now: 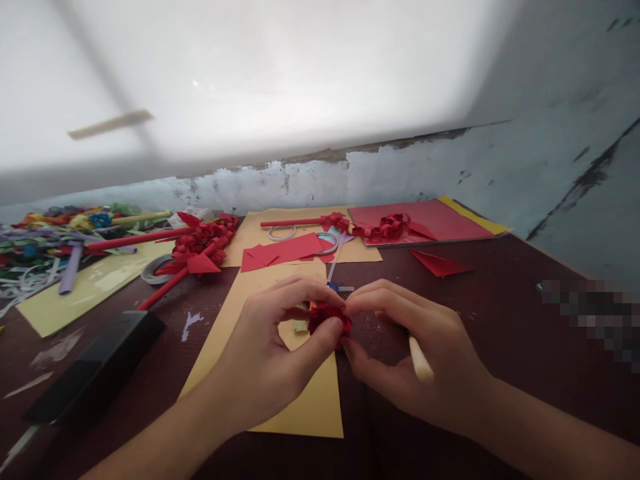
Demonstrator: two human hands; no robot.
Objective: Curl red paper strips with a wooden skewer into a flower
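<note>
Left hand: mostly closed, pinching the red paper piece between thumb and fingers.
Right hand: partly curled, gripping the pale stick, with thumb and fingertips at the piece's right edge.
Red paper piece: held up between both hands, above the tabletop, near the long yellow sheet.
Red paper flowers: lying left of the sheet, near the black box.

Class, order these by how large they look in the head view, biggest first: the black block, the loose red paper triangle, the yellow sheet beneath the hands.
1. Yellow sheet, largest, though partly covered
2. Black block
3. Red paper triangle, smallest
</note>
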